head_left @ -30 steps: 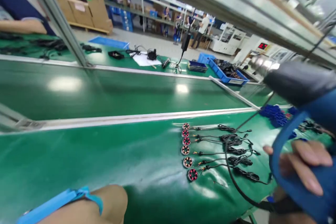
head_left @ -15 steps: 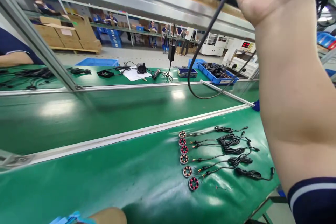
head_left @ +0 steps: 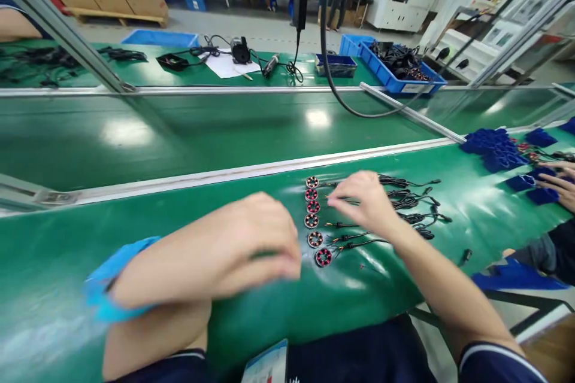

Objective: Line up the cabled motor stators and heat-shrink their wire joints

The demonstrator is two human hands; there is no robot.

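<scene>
On the green mat [head_left: 67, 263], ring-shaped stators [head_left: 313, 207] line up beside coiled black cables [head_left: 409, 201]; right hand [head_left: 363, 197] hovers over cables, left hand [head_left: 258, 239] blurred, left of stators; cannot tell either grip; dragging forearm [head_left: 438, 278] could skew cables.

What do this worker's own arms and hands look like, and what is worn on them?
The left hand and right hand wear no gloves. A bright blue band, too blurred to show markings, circles the left wrist. The dark navy sleeves have a pale stripe near the cuff and leave the forearms bare.
</scene>
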